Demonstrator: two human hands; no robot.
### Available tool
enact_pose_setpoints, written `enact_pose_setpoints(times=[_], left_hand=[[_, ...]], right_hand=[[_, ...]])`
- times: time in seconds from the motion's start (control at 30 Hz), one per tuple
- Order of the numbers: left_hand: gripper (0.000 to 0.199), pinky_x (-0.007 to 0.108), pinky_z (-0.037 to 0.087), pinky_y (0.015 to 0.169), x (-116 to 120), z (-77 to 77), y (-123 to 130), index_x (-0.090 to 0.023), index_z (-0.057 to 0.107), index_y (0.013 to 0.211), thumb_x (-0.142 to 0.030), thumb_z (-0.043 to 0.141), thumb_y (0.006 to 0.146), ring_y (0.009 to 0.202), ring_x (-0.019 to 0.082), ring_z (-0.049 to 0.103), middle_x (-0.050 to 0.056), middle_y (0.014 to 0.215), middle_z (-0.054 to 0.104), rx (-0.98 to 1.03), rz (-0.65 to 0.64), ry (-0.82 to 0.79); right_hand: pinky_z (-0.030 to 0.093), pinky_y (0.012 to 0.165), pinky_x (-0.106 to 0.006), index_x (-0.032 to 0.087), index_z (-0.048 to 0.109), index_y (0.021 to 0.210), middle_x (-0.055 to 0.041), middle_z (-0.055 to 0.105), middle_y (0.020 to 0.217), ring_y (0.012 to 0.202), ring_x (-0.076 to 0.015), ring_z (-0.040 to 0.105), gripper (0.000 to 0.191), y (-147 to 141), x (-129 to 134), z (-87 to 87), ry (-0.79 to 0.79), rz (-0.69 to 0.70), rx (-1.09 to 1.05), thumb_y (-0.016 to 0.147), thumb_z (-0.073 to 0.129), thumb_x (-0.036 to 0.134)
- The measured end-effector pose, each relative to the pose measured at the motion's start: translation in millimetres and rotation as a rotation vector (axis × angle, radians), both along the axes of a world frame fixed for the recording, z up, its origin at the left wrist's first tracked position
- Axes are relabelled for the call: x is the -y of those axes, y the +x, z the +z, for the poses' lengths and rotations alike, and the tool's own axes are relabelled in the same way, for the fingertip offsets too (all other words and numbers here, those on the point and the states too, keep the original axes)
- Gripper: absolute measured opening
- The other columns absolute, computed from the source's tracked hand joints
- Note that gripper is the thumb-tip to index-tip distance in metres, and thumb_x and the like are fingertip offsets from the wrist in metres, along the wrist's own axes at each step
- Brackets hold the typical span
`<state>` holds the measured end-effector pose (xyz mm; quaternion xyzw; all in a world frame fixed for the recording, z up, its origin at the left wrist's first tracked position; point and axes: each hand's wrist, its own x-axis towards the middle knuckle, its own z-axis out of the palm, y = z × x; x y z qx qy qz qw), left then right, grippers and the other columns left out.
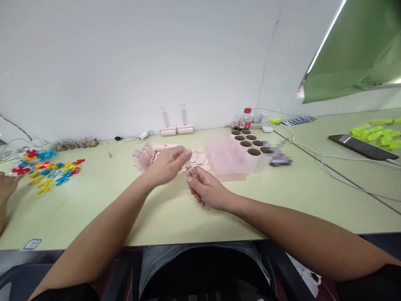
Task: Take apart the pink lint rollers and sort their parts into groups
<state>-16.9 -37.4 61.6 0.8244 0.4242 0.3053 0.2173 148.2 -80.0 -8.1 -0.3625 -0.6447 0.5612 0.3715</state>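
My right hand [209, 190] is wrapped round a clear plastic tube-like piece [190, 170], which sticks out past the thumb, tilted towards the left. Just above and to the left of it hovers my left hand [167, 165], its fingers stretched out and no held thing visible in them. Several round pale pink discs [199, 160] lie on the table behind the hands. Beside my left wrist stand clear pinkish plastic handles [143, 157] in a cluster. A pink roller part [165, 147] lies behind my left hand, partly hidden.
Right of the hands sits a stack of pink translucent sheeting [227, 154], then several upright tubes [254, 153]. Two pink lint rollers [169, 131] rest by the wall near a bottle [245, 119]. Colourful plastic pieces [52, 171] and another person's hand [8, 184] are left; a phone [361, 146] is right.
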Motion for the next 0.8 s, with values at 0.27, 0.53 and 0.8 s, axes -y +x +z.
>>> enact_pose_setpoints(times=[0.27, 0.53, 0.8], left_hand=[[0.035, 0.020, 0.024, 0.043, 0.6, -34.2, -8.2, -0.019, 0.052, 0.071, -0.047, 0.074, 0.071, 0.042, 0.006, 0.034, -0.007, 0.050, 0.044, 0.563, 0.079, -0.277], [0.046, 0.021, 0.015, 0.036, -8.1, -37.3, -9.2, -0.017, 0.055, 0.065, -0.062, 0.064, 0.072, 0.032, 0.006, 0.033, -0.002, 0.043, 0.049, 0.780, 0.085, -0.490], [0.051, 0.020, 0.015, 0.035, 0.7, -34.8, 8.1, -0.018, 0.048, 0.055, -0.059, 0.054, 0.084, 0.029, 0.005, 0.028, -0.003, 0.037, 0.043, 1.000, 0.215, -0.530]], right_hand=[[0.047, 0.042, -0.021, 0.020, 0.047, 0.096, 0.0070, 0.053, 0.067, 0.049, -0.0086, 0.052, 0.024, -1.5, -4.1, -2.1, -0.027, -0.004, -0.071, 0.084, 0.061, 0.034], [0.042, 0.038, -0.019, 0.018, 0.049, 0.075, 0.0048, 0.053, 0.060, 0.043, -0.0070, 0.047, 0.035, 2.5, -6.9, -10.8, 0.023, 0.033, -0.019, 0.087, 0.057, 0.050], [0.038, 0.036, -0.020, 0.017, 0.053, 0.076, 0.0063, 0.053, 0.050, 0.036, -0.0074, 0.046, 0.036, 5.4, -11.6, -0.5, -0.009, 0.052, -0.117, 0.087, 0.057, 0.052]])
